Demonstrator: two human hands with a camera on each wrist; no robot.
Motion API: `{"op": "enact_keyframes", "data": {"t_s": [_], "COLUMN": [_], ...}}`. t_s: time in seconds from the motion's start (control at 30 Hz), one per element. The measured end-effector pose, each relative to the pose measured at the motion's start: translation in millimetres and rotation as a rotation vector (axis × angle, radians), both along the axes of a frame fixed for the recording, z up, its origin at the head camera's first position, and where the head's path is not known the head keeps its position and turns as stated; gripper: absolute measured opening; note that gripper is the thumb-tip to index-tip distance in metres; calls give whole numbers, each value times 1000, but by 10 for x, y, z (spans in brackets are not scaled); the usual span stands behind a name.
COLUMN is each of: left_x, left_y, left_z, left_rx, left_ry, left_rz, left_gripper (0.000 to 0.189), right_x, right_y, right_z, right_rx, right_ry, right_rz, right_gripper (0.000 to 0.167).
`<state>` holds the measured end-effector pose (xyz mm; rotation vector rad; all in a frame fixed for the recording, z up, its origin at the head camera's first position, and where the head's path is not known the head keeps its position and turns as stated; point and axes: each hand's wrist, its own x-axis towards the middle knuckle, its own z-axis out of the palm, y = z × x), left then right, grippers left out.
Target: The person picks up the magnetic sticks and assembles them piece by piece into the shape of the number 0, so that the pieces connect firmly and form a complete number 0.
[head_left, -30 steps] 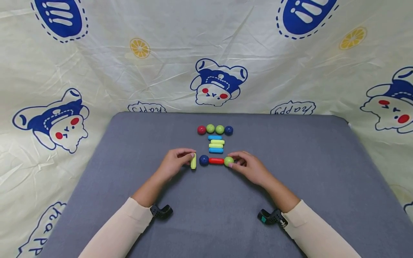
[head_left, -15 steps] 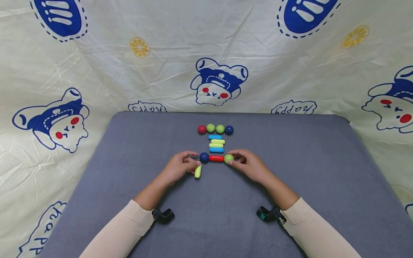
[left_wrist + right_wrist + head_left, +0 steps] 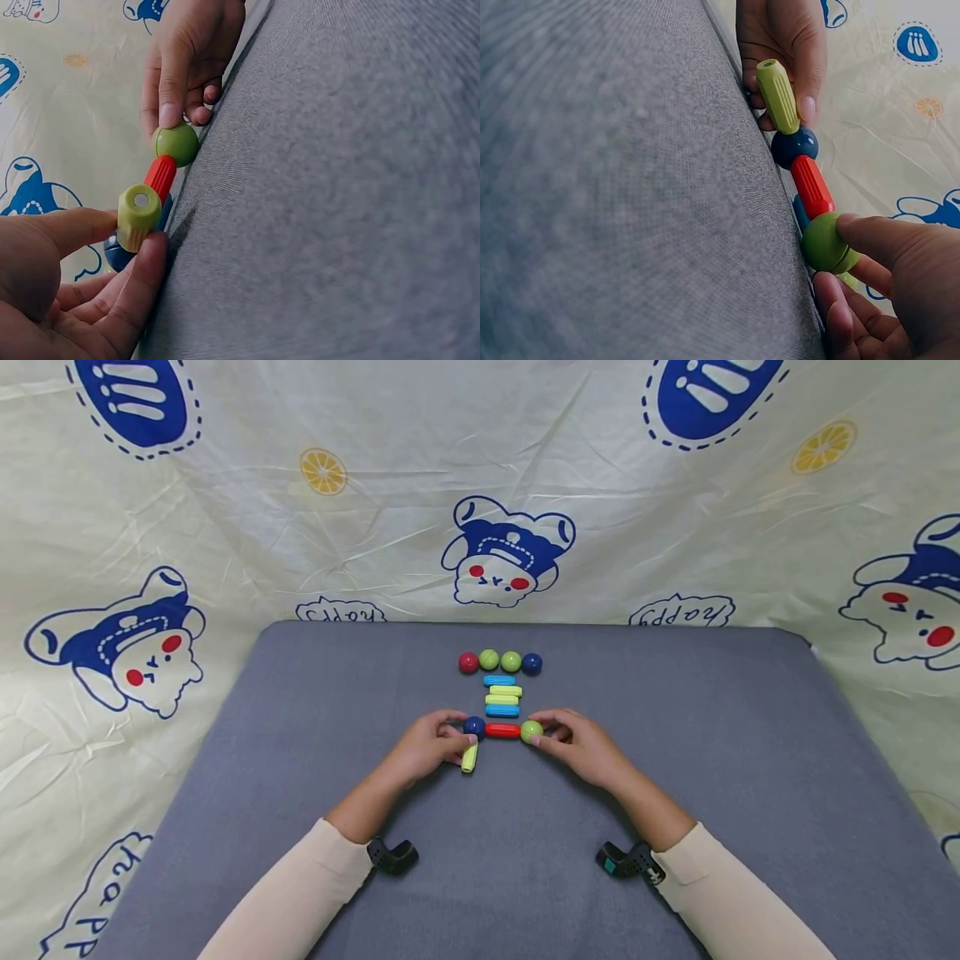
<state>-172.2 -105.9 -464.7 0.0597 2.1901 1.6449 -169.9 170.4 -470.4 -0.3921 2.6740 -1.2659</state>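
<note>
In the head view my left hand (image 3: 431, 747) pinches a yellow-green magnetic rod (image 3: 469, 758), which slants toward me from a dark blue ball (image 3: 474, 726). The right wrist view shows this rod's far end (image 3: 778, 97) meeting the ball. From the blue ball a red rod (image 3: 502, 730) runs across to a green ball (image 3: 531, 732), and the pieces form one chain. My right hand (image 3: 583, 747) grips that green ball between thumb and fingers. A pale metal disc shows in the yellow-green rod's near end (image 3: 141, 201) in the left wrist view.
Just beyond the chain lie blue rods (image 3: 502, 711) and yellow-green rods (image 3: 505, 691) in a stack-like column. Farther back sit a red ball (image 3: 468, 662), two green balls and a blue ball (image 3: 532, 664). A grey cloth (image 3: 675, 727) covers the table; a printed sheet hangs behind.
My left hand has moved right and slightly nearer, bringing the yellow-green rod from beside the blue ball to its near side. The chain has shifted slightly away from me; my right hand keeps its grip.
</note>
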Motion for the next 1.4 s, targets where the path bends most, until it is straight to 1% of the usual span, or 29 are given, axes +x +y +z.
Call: {"op": "enact_keyframes", "data": {"t_s": [0.13, 0.33, 0.53, 0.8, 1.03, 1.23, 1.4], "left_x": [-7, 13, 14, 8, 16, 9, 8], "left_y": [17, 27, 53, 49, 42, 40, 36], "left_z": [-10, -36, -57, -108, -137, -155, -156], "left_rx": [-4, -7, -8, 59, 22, 68, 104], "left_ry": [-6, 17, 35, 46, 118, 122, 124], "left_rz": [13, 26, 16, 45, 76, 90, 82], "left_gripper": [50, 52, 53, 41, 37, 35, 37], "right_x": [-2, 3, 8, 7, 9, 10, 6], "right_y": [-5, -5, 10, 13, 8, 14, 7], "right_z": [-12, -27, -34, -28, -49, -48, -48], "right_rx": [3, -1, -10, 4, -1, -3, 11], "right_ry": [4, 17, 27, 33, 34, 50, 48], "right_rz": [2, -1, -1, 4, -7, -10, -13], "right_gripper": [35, 35, 35, 34, 34, 37, 37]}}
